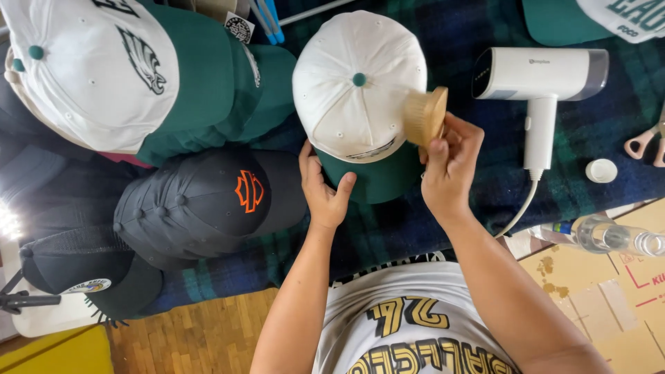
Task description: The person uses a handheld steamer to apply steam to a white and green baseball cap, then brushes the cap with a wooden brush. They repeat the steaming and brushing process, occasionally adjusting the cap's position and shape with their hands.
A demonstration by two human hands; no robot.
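View: seen from above, looking down a person's chest and both forearms to a surface covered with a dark blue and green plaid cloth (443, 228).

Cap in hand: a cream cap with a green brim (357, 90) lies on the cloth at top centre, crown up, a small green button on its top, brim pointing toward the person.

Left hand: the left hand (324, 190) holds the cap's green brim at its near left edge, thumb on top of the brim, the other fingers curled around the edge and pinching it.

Right hand: the right hand (449, 166) grips a round wooden brush (424, 114), fingers closed around its back. The pale bristles press against the right side of the cap's crown.

Other caps: to the left sits a second cream and green cap (131, 76) with a bird's-head emblem. Below it a black cap (201, 201) with an orange emblem, and lower left a black mesh-backed cap (83, 273). Part of another green and cream cap (596, 17) shows at top right.

To the right: a white handheld dryer-shaped appliance (537, 83) lies on the cloth, its cord trailing toward the person. Near it a small white lid (601, 170), pink-handled scissors (645, 142) at the edge, and a clear plastic bottle (609, 234) on its side beside flattened cardboard (609, 298).
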